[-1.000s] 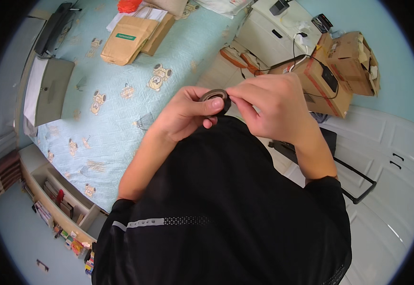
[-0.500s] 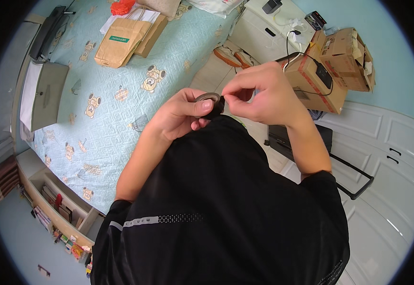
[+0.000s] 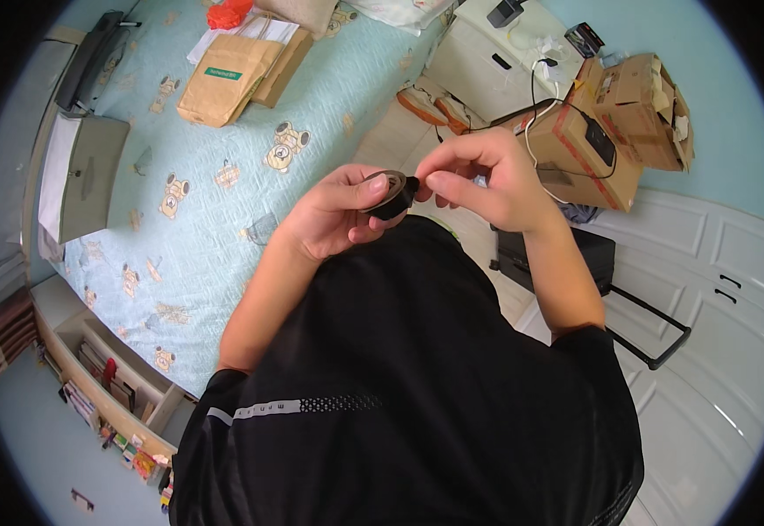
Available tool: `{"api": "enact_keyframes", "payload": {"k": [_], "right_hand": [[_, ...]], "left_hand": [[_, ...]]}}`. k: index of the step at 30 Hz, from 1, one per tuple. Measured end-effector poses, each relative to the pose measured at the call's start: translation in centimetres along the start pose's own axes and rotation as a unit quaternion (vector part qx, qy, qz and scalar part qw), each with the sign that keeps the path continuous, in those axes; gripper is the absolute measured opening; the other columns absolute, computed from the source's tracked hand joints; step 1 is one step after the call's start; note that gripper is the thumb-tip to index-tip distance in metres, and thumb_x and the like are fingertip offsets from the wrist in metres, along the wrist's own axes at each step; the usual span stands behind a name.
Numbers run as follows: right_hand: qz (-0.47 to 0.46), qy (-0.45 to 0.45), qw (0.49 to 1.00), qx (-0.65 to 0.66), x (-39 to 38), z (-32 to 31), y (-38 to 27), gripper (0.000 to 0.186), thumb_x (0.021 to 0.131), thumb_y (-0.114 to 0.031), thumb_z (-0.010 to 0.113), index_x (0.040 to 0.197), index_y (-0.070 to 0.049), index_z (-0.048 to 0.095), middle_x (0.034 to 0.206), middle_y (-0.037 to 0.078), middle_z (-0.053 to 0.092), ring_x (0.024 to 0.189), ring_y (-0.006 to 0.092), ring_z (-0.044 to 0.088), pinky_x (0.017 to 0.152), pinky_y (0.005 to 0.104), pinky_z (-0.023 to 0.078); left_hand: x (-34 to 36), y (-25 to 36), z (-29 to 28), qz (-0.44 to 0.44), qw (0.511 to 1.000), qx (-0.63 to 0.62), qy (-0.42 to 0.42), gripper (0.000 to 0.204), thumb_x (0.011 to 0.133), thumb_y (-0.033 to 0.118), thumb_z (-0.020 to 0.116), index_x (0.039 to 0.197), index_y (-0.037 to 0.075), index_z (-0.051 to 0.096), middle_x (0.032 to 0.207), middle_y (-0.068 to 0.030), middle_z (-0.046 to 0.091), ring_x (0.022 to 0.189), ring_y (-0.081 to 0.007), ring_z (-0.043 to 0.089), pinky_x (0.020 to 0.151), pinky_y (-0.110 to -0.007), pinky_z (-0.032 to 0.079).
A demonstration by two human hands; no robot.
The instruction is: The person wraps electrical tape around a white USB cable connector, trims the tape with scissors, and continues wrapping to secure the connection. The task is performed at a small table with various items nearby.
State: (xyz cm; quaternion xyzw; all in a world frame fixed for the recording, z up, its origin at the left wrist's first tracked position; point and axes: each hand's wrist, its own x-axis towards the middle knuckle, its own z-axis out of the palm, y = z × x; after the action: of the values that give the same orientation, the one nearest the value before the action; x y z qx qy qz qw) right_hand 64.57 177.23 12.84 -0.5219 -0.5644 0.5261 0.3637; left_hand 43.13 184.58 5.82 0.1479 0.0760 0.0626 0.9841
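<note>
My left hand is closed on a round, dark roll of what looks like tape, thumb on its top rim and fingers underneath. My right hand is just right of the roll, fingers loosely curled, thumb and index tips a little apart. Its index fingertip is at a small dark piece on the roll's right edge; whether they touch I cannot tell. Both hands are over my black shirt front.
A patterned blue bed on the left bears paper bags. Beyond are orange shoes, a white cabinet with cables and cardboard boxes. A black suitcase stands right, beside white doors; an open drawer unit lies lower left.
My right hand's pinch at the roll has loosened, with the thumb lifting away from the index tip. The roll and my left hand have shifted slightly, showing more of the roll's black side.
</note>
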Motion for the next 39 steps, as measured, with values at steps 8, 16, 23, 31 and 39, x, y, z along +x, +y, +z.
{"api": "enact_keyframes", "payload": {"k": [8, 16, 23, 31, 39], "right_hand": [[-0.120, 0.103, 0.963, -0.219, 0.8, 3.7, -1.4, 0.014, 0.086, -0.016, 0.065, 0.085, -0.006, 0.056, 0.070, 0.006, 0.056, 0.057, 0.0176, 0.057, 0.050, 0.0279, 0.044], [-0.183, 0.097, 0.938, -0.278, 2.0, 6.1, -0.8, 0.008, 0.085, -0.006, 0.060, 0.081, -0.005, 0.052, 0.070, 0.007, 0.051, 0.056, 0.0256, 0.052, 0.050, 0.0338, 0.040], [-0.226, 0.069, 0.929, -0.283, 6.0, 9.5, -0.6, 0.008, 0.081, -0.004, 0.060, 0.081, -0.007, 0.053, 0.071, 0.008, 0.052, 0.057, 0.0283, 0.055, 0.049, 0.0367, 0.043], [-0.324, -0.152, 0.913, -0.195, 10.7, 11.3, 0.8, 0.010, 0.088, -0.002, 0.048, 0.079, -0.003, 0.045, 0.068, 0.012, 0.044, 0.050, 0.0263, 0.047, 0.046, 0.0366, 0.037], [-0.313, -0.478, 0.821, 0.011, 12.4, 12.1, 0.7, 0.016, 0.091, -0.006, 0.046, 0.076, -0.002, 0.045, 0.066, 0.009, 0.043, 0.054, 0.0201, 0.041, 0.050, 0.0324, 0.032]], "left_hand": [[-1.8, 0.6, 0.3, -0.013, 0.999, 0.008, 0.040, 0.026, 0.093, 0.021, 0.062, 0.098, -0.004, 0.061, 0.079, -0.0071, 0.054, 0.061, -0.0073, 0.044, 0.042, -0.015, 0.034], [-3.5, 0.6, -1.2, 0.000, 1.000, -0.017, 0.009, 0.025, 0.093, 0.022, 0.061, 0.098, -0.002, 0.060, 0.080, -0.0050, 0.053, 0.066, -0.0087, 0.045, 0.044, -0.016, 0.035], [-7.3, 0.3, -1.5, 0.071, 0.973, -0.079, 0.203, 0.034, 0.096, 0.042, 0.052, 0.096, 0.010, 0.061, 0.084, 0.0025, 0.059, 0.068, -0.0107, 0.052, 0.046, -0.019, 0.037], [-8.6, -2.6, -1.2, 0.257, 0.925, -0.036, 0.277, 0.044, 0.096, 0.046, 0.051, 0.088, 0.005, 0.062, 0.064, -0.0022, 0.055, 0.049, -0.0082, 0.050, 0.039, -0.020, 0.039], [-6.5, -10.2, 2.3, 0.476, 0.836, -0.105, 0.252, 0.038, 0.097, 0.044, 0.052, 0.088, 0.008, 0.058, 0.060, -0.0016, 0.049, 0.039, -0.0028, 0.037, 0.033, -0.016, 0.026]]}}
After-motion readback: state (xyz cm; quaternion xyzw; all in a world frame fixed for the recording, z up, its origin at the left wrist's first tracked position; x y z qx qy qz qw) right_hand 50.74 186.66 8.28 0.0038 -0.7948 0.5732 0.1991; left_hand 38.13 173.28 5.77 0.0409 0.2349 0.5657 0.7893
